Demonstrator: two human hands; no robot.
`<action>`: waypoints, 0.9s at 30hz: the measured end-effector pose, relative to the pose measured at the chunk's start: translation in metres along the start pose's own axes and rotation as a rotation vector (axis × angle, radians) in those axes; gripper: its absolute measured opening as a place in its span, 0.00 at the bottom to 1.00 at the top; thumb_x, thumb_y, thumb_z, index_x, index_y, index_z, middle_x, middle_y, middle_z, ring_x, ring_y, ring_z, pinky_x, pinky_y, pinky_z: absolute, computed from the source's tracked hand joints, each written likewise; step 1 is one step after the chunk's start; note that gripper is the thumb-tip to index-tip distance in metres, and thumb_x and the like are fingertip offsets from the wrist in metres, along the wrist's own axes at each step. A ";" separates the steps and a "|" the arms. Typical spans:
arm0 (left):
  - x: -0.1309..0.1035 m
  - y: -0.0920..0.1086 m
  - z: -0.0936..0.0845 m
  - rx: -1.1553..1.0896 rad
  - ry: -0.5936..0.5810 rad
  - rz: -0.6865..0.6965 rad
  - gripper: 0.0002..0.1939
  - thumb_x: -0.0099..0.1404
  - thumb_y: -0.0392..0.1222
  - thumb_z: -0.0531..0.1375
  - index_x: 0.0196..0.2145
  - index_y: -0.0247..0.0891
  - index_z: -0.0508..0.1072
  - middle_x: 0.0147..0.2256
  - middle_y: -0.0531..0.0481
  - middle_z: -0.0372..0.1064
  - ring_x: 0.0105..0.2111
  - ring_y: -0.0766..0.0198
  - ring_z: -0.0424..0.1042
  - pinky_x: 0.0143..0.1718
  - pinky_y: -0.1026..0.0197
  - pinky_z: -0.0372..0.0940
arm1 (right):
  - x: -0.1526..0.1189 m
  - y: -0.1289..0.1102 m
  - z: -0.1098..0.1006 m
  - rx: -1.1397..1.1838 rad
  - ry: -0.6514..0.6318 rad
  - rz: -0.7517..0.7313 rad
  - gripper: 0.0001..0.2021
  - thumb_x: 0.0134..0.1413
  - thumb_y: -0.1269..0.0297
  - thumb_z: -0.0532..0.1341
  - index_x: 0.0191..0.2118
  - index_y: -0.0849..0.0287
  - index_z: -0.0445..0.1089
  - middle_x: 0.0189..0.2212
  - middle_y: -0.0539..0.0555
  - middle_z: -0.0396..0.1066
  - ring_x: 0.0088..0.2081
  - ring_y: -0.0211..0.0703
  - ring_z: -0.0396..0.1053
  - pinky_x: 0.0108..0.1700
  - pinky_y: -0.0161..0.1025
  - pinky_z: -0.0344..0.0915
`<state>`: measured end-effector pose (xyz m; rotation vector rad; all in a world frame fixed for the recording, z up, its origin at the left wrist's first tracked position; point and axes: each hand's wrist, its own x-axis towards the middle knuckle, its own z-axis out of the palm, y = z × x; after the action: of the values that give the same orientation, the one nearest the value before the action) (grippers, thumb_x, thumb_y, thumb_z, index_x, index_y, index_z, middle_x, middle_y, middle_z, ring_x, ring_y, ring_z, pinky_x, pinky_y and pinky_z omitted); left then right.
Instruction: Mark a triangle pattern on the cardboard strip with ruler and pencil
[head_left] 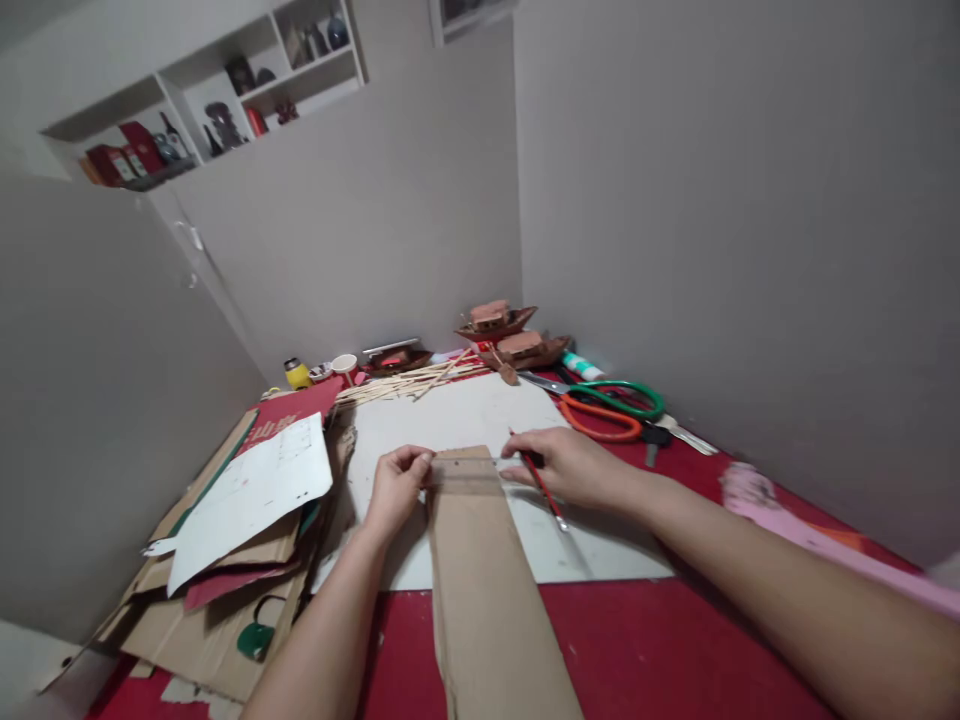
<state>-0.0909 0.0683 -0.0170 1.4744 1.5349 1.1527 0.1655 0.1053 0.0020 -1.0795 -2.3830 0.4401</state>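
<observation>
A long strip of brown cardboard (487, 590) runs from the near edge up onto a white board (600, 545). Across its far end lies a clear ruler (469, 474). My left hand (397, 488) pinches the ruler's left end beside the cardboard's edge. At the ruler's right end is my right hand (566, 465), its fingers closed round a red and black pencil (546, 492) that slants down to the right. The thumb and fingertips of that hand are close to the ruler.
Cardboard sheets and a white paper (262, 490) are piled at the left. Behind the board are thin wooden sticks (409, 383), model boats (529, 348) and a paper cup (345, 366). Green-and-orange-handled scissors (600, 415) lie at the right, near a pink cloth (750, 490).
</observation>
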 end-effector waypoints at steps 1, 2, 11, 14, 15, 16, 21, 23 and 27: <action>0.000 0.001 -0.002 -0.006 -0.017 -0.005 0.15 0.69 0.47 0.60 0.49 0.36 0.71 0.46 0.45 0.71 0.40 0.60 0.74 0.41 0.52 0.72 | 0.000 -0.002 -0.001 -0.006 -0.005 0.006 0.13 0.56 0.58 0.62 0.42 0.58 0.78 0.33 0.59 0.79 0.33 0.50 0.73 0.35 0.42 0.64; 0.000 0.003 -0.003 -0.010 -0.028 -0.008 0.14 0.69 0.46 0.60 0.48 0.35 0.71 0.45 0.46 0.72 0.39 0.60 0.74 0.40 0.53 0.72 | 0.000 -0.003 -0.002 -0.011 -0.003 0.011 0.12 0.56 0.58 0.62 0.43 0.57 0.78 0.35 0.59 0.79 0.35 0.50 0.74 0.37 0.42 0.65; 0.001 0.007 -0.004 0.124 -0.039 0.002 0.11 0.69 0.45 0.61 0.42 0.34 0.73 0.38 0.49 0.73 0.34 0.64 0.73 0.36 0.57 0.71 | 0.000 -0.004 -0.005 -0.064 -0.024 0.059 0.12 0.60 0.60 0.60 0.45 0.55 0.78 0.42 0.59 0.79 0.40 0.53 0.74 0.41 0.44 0.65; 0.000 0.005 -0.002 0.198 -0.009 0.014 0.11 0.69 0.46 0.61 0.42 0.35 0.74 0.40 0.48 0.73 0.37 0.62 0.74 0.40 0.54 0.71 | 0.000 -0.002 -0.004 -0.082 -0.062 0.061 0.15 0.59 0.59 0.61 0.48 0.57 0.76 0.43 0.61 0.78 0.42 0.55 0.75 0.41 0.45 0.65; -0.001 0.005 -0.002 0.224 0.000 0.020 0.11 0.68 0.46 0.61 0.42 0.35 0.74 0.40 0.48 0.73 0.38 0.62 0.74 0.40 0.53 0.71 | 0.000 -0.002 -0.003 -0.084 -0.079 0.062 0.16 0.59 0.58 0.61 0.50 0.58 0.76 0.44 0.61 0.78 0.42 0.56 0.75 0.42 0.46 0.66; -0.001 0.005 -0.002 0.249 0.009 0.026 0.11 0.68 0.46 0.61 0.42 0.35 0.74 0.40 0.48 0.73 0.38 0.61 0.74 0.41 0.53 0.71 | -0.001 -0.001 -0.003 -0.086 -0.097 0.061 0.18 0.58 0.57 0.62 0.51 0.58 0.75 0.45 0.62 0.78 0.44 0.57 0.75 0.42 0.46 0.66; -0.002 0.006 0.002 0.329 0.065 0.072 0.08 0.67 0.43 0.62 0.38 0.35 0.75 0.37 0.49 0.75 0.38 0.61 0.74 0.45 0.51 0.68 | -0.002 0.003 -0.004 -0.085 -0.161 0.032 0.25 0.51 0.58 0.68 0.55 0.56 0.72 0.50 0.61 0.76 0.49 0.58 0.73 0.47 0.46 0.66; -0.001 0.006 0.004 0.336 0.085 0.091 0.05 0.65 0.39 0.62 0.36 0.36 0.77 0.35 0.48 0.76 0.37 0.59 0.75 0.45 0.53 0.67 | -0.002 0.007 -0.004 -0.090 -0.164 0.014 0.24 0.51 0.60 0.68 0.55 0.56 0.72 0.50 0.60 0.75 0.49 0.56 0.72 0.49 0.46 0.66; 0.002 0.003 0.007 0.348 0.098 0.114 0.08 0.62 0.36 0.60 0.36 0.37 0.80 0.33 0.46 0.78 0.36 0.57 0.76 0.41 0.57 0.66 | 0.000 0.013 -0.005 -0.129 -0.143 -0.001 0.20 0.56 0.63 0.65 0.54 0.58 0.72 0.49 0.61 0.75 0.50 0.56 0.72 0.50 0.47 0.66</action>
<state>-0.0838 0.0706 -0.0160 1.7743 1.8083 1.0736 0.1764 0.1135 0.0002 -1.1373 -2.5682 0.3793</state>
